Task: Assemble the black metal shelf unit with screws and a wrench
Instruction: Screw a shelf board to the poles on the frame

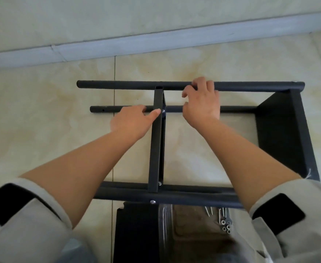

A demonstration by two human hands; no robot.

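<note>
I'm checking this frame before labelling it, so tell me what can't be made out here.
Head view only:
- Far pole: the right hand covers a stretch, and whether it holds a screw is hidden.
- Second pole: the left hand hides its joint with the middle shelf panel.
- Loose screws: partly behind the near pole, too small to count.
- Spare black panel: cut off by the bottom edge.
- No wrench is visible.

The light was soft and even, like daylight, and the pale floor tiles [41, 114] looked bright. Shadows were faint. The baseboard [155, 40] curved near the frame's edges from the wide lens. The sleeves [22, 224] at the bottom corners looked a little blurry.
</note>
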